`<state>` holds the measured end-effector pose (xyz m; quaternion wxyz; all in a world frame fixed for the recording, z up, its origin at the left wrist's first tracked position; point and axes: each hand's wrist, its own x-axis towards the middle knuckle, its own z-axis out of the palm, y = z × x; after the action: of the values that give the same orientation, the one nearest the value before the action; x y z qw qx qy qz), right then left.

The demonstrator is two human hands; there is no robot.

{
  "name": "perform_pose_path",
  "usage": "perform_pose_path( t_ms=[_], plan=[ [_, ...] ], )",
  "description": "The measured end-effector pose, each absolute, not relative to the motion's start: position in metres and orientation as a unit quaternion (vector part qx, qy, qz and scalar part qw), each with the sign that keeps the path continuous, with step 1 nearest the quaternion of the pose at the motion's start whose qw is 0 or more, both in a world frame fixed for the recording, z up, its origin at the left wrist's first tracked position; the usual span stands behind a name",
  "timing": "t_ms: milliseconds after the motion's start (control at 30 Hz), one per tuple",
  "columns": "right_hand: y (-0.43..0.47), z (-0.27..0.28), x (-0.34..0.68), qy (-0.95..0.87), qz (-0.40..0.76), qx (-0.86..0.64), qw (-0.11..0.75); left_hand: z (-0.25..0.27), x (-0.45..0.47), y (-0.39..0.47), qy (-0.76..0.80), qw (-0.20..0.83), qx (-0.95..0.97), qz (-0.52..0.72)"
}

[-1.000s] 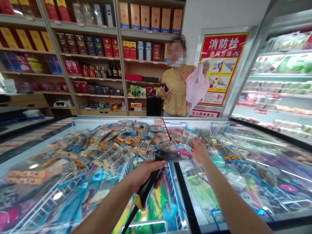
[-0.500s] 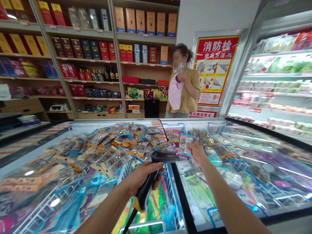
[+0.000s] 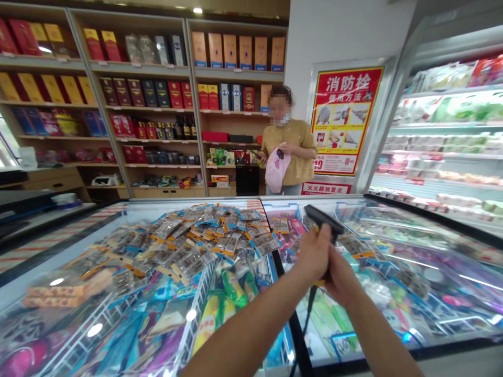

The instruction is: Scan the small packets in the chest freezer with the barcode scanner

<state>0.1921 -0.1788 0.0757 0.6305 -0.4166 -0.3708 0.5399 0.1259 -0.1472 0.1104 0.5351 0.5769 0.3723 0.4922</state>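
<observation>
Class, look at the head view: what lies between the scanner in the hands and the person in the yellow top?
In the head view, the freezer's glass lid with packets under it lies between the scanner and the person.

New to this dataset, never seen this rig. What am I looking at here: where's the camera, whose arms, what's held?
No robot here: one camera sits on a person's head, looking forward and down, so the two bare arms at the bottom are the wearer's own. The left hand and right hand meet on a black barcode scanner, its cable hanging below. Under them is a glass-topped chest freezer with a heap of small packets piled on top. Behind it, another person holds a pink bag before shelves of boxes.
</observation>
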Motion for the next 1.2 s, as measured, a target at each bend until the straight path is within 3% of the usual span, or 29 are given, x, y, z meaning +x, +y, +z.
perform_pose_path(
  t_ms=[133,200,267,367,467,567,767,933,1200],
  plan=[
    [-0.203,0.093,0.244,-0.281,0.489,-0.496,0.66,0.102,0.14,-0.122,0.418,0.349,0.734,0.407],
    [-0.217,0.098,0.274,-0.236,0.458,-0.522,0.679,0.083,0.13,-0.097,0.523,0.267,0.735,0.338],
    [-0.231,0.099,0.293,-0.195,0.48,-0.513,0.684,0.06,0.12,-0.07,0.589,0.246,0.722,0.267],
    [-0.244,0.092,0.298,-0.17,0.556,-0.495,0.646,0.033,0.116,-0.04,0.608,0.228,0.711,0.269],
    [-0.241,0.083,0.284,-0.172,0.603,-0.468,0.622,0.025,0.119,-0.02,0.558,0.27,0.737,0.271],
    [-0.226,0.079,0.262,-0.168,0.634,-0.416,0.629,0.026,0.11,-0.01,0.496,0.363,0.704,0.355],
    [-0.182,0.091,0.198,-0.242,0.65,-0.445,0.566,0.027,0.055,-0.008,0.365,0.595,0.413,0.585],
    [-0.176,0.092,0.172,-0.327,0.596,-0.511,0.526,0.027,0.047,-0.001,0.31,0.644,0.373,0.592],
    [-0.205,0.079,0.178,-0.29,0.576,-0.547,0.533,0.025,0.059,0.003,0.323,0.672,0.36,0.56]
  ],
)
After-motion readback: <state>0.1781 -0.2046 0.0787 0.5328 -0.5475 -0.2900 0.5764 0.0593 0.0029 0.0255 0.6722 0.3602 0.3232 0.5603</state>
